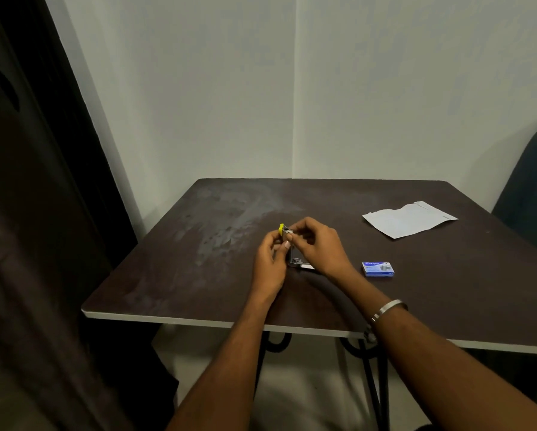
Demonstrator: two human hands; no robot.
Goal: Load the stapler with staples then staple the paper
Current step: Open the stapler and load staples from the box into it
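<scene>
A small stapler (293, 253) with a yellow top stands hinged open in the middle of the dark table (198, 259). My left hand (270, 259) grips its upright part from the left. My right hand (318, 244) pinches at the stapler's top end with curled fingers; whether staples sit between them is hidden. The metal base of the stapler shows between the two hands. A blue staple box (378, 269) lies shut on the table to the right of my right wrist. A white sheet of paper (408, 219) lies at the far right.
The table stands in a corner against pale walls. A dark curtain (43, 213) hangs along the left side. A dark chair back (528, 188) stands at the right edge. A metal bangle (388, 307) is on my right wrist.
</scene>
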